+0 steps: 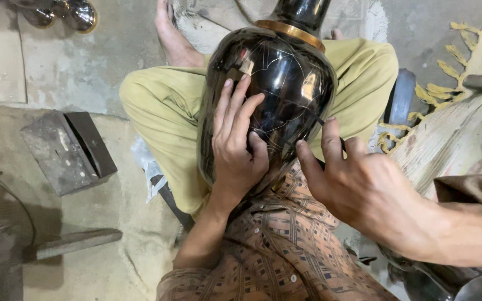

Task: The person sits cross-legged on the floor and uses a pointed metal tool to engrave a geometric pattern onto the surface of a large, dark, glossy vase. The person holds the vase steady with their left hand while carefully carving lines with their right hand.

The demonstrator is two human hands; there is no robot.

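A large glossy black vase (285, 78) with a gold band at its neck lies across my lap, neck pointing away. Thin scratched lines cover its belly. My left hand (235, 145) rests flat on the vase's side, fingers spread against it. My right hand (352, 178) pinches a thin dark engraving tool (314, 118) whose tip touches the vase surface. My crossed legs in olive trousers (163, 106) cradle the vase.
A grey metal box (65, 150) sits on the concrete floor at left, with a flat bar (73, 242) below it. Shiny metal pieces (76, 14) lie at top left. A fringed mat (447, 117) is at right.
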